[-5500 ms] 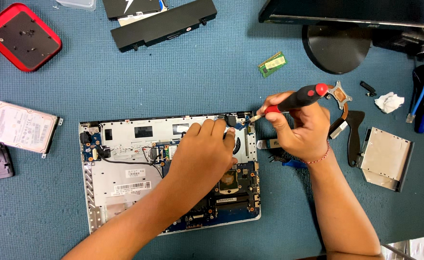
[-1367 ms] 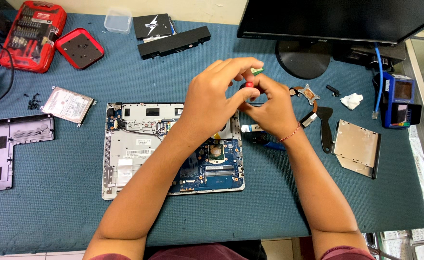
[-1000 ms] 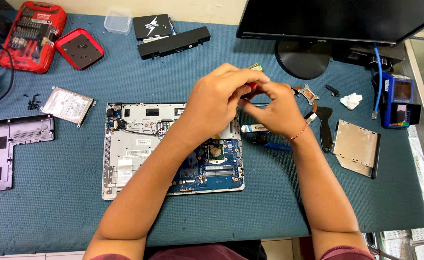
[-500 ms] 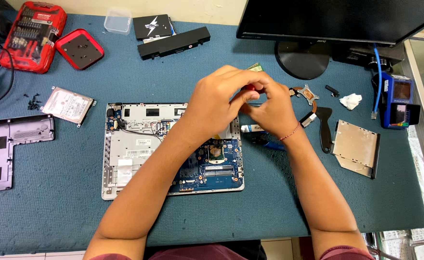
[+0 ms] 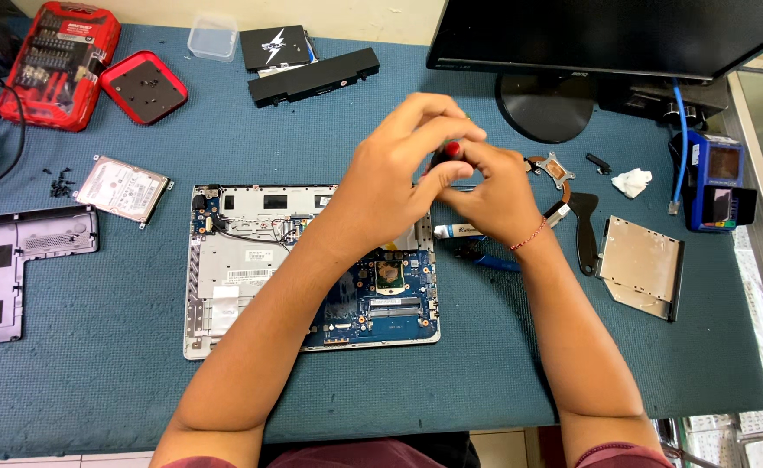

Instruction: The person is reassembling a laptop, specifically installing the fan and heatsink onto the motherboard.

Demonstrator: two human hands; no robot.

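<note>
Screwdriver point(image 5: 447, 154): red-and-black handle, largely hidden between both hands, held above the mat's rear centre.

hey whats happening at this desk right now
A person sits at a blue-matted desk with an opened laptop, its circuit board exposed. Both hands are raised above its upper right corner: the left hand and right hand together grip a red-and-black screwdriver. A hard drive, battery and optical drive lie around.

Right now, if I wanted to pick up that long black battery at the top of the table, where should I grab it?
Grab the battery across its narrow middle, coming from above. It is a long, thin bar lying flat and slanted, with its long sides free.
</note>
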